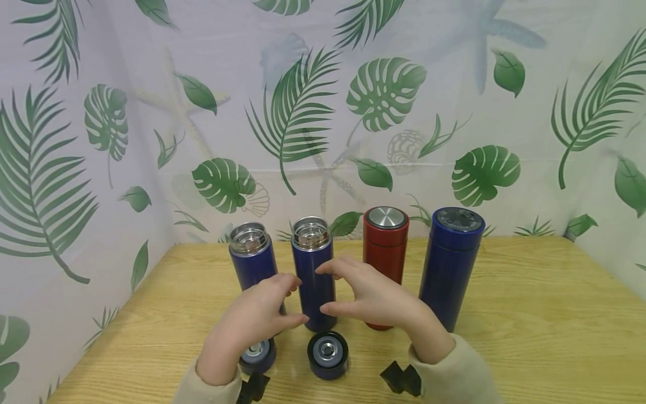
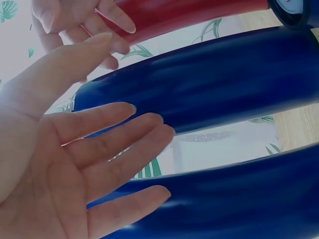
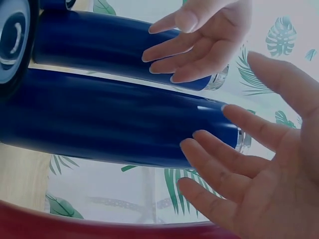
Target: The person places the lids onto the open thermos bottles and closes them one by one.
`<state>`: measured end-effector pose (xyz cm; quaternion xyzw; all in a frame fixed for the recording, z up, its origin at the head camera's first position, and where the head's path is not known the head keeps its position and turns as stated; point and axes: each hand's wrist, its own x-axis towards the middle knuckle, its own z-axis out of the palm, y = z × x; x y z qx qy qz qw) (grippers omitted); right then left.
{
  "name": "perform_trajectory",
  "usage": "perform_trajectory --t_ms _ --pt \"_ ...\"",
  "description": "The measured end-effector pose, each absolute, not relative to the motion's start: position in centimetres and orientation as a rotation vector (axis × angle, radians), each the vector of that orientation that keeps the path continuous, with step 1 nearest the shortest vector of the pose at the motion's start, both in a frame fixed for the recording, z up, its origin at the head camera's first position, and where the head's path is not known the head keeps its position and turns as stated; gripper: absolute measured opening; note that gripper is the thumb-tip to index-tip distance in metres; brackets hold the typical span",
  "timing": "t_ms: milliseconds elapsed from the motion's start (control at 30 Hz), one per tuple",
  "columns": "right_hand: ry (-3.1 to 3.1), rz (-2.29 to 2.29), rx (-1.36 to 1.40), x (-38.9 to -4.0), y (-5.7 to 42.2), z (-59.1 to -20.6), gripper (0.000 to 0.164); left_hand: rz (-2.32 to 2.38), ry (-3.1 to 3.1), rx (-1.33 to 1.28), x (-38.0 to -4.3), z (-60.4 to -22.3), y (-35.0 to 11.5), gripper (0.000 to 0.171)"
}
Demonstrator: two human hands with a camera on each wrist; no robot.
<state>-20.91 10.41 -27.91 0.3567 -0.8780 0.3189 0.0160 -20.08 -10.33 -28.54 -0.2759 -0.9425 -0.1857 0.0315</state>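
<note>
Two blue vacuum flasks stand lidless with bare steel mouths: the left flask (image 1: 250, 262) and the middle flask (image 1: 315, 292). In front of them lie their dark lids, the left lid (image 1: 258, 356) and the middle lid (image 1: 328, 354), undersides up. My left hand (image 1: 254, 314) hovers before the two flasks, holding nothing; in the left wrist view its fingers (image 2: 134, 132) are spread and nearly straight. On the other side of the middle flask, my right hand (image 1: 373, 292) is likewise empty, its fingers (image 3: 219, 144) loosely extended. Whether any fingertip touches the flask I cannot tell.
A red flask (image 1: 386, 249) with a steel-topped lid stands behind my right hand. Right of it is a taller blue flask (image 1: 451, 269), also lidded. All stand on a wooden table (image 1: 545, 314) before a leaf-patterned cloth (image 1: 323, 134).
</note>
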Motion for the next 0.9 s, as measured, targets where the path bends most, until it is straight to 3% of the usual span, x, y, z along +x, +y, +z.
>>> perform_trajectory --t_ms 900 --pt "-3.067 0.805 1.239 -21.8 8.1 -30.4 0.051 -0.544 -3.026 -0.833 -20.1 -28.7 -10.6 0.045"
